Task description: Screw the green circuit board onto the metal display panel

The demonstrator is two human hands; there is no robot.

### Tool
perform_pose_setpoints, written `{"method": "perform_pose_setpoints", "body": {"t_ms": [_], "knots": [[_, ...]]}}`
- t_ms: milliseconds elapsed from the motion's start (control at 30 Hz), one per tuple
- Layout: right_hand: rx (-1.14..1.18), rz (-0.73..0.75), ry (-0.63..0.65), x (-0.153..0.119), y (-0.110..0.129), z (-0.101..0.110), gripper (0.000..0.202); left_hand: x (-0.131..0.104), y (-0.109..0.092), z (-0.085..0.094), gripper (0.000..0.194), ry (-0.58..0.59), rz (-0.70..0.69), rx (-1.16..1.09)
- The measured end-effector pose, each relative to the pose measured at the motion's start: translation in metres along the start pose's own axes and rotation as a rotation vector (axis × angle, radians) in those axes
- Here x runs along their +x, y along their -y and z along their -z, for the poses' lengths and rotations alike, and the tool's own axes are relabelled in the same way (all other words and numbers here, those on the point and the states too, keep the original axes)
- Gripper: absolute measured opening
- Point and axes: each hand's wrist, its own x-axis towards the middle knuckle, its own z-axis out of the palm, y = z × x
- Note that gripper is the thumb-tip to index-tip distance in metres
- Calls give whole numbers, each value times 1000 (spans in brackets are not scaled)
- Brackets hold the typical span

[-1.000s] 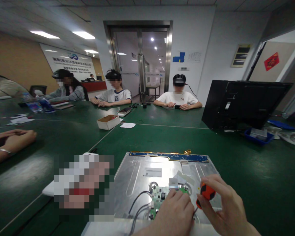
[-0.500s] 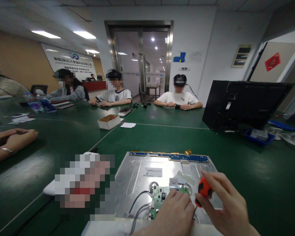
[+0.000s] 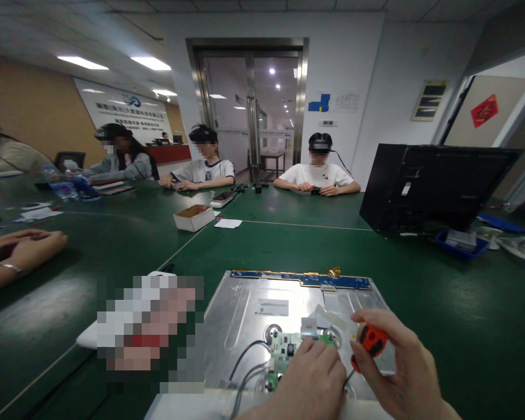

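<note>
A metal display panel (image 3: 240, 309) lies at the front, with a blue circuit strip (image 3: 280, 278) along its far edge. On the panel is a green circuit board (image 3: 284, 345) with dark cables (image 3: 246, 352) at its left. My left hand (image 3: 312, 373) rests over the board's right part, fingers closed and bent down; what they hold, if anything, is hidden. My right hand (image 3: 402, 356) holds an orange and black screwdriver (image 3: 371, 341) by its handle between thumb and fingers. Its shaft slants down toward my left hand, and its tip is hidden.
A large black monitor (image 3: 433, 186) and a blue tray (image 3: 461, 244) stand at the right. An open box (image 3: 195, 217) and paper (image 3: 228, 223) lie farther off. Another person's hands (image 3: 35, 248) are at the left. Several people sit around the green table (image 3: 289, 245).
The screwdriver's handle has tilted and shifted slightly right in my right hand, whose fingers have changed their hold. My left hand has barely moved.
</note>
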Motion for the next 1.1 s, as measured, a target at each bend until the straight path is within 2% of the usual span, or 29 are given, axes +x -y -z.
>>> {"method": "perform_pose_setpoints", "body": {"t_ms": [167,333,533,633,867,1100], "knots": [[-103,31,44,7,4,5,34,0,0,-2,14,-16,-12,30],[-99,-11,139,-3,0,10,42,1,1,-1,16,-10,-21,40],[94,-62,-27,-11,-6,2,41,1,1,4,13,46,-1,-1],[143,-96,-46,-13,-6,0,45,0,2,3,17,54,3,-6],[71,-56,78,-13,-4,5,43,0,2,2,18,74,20,-21],[-37,-55,187,-18,-9,12,42,-1,2,-1,19,39,3,-1]]}}
